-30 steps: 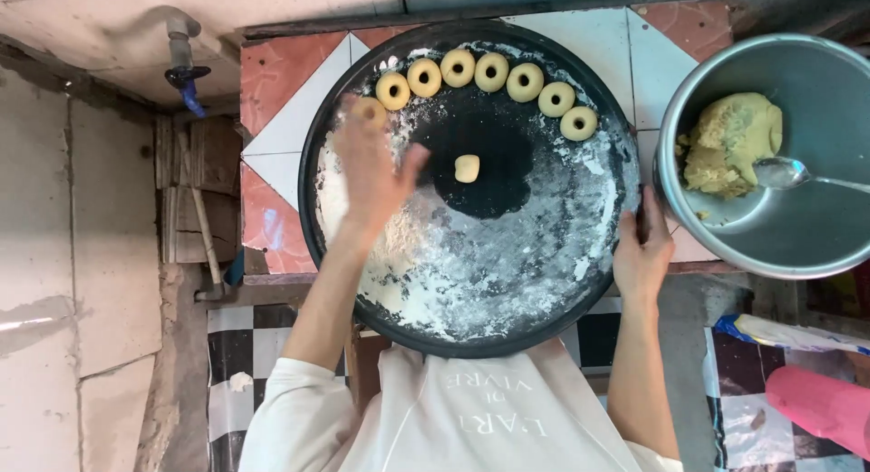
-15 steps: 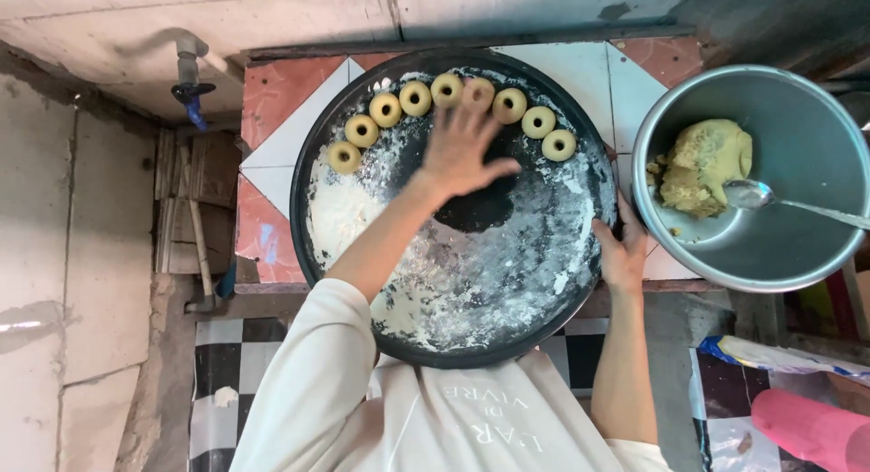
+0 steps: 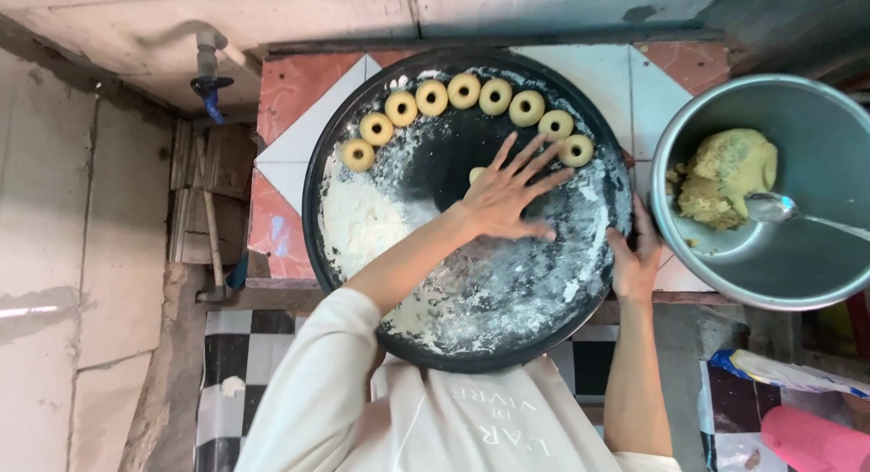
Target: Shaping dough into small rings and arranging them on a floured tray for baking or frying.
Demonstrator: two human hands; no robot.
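Black round metal tray (image 3: 362, 282), dusted with white flour, rests on the tiled counter (image 3: 290, 137). Left hand (image 3: 503, 196) lies flat with fingers spread, pressing a small pale dough piece (image 3: 475, 174) near the tray centre. Right hand (image 3: 634, 259) grips the tray's right rim. Eight ring-shaped dough pieces (image 3: 464, 91) line the far edge. Risk: a sweeping left hand could strike nearby rings; uneven pressure could smear the dough.

A single head camera looks straight down from close above the round tray (image 3: 580, 291), the person's body at the bottom edge.
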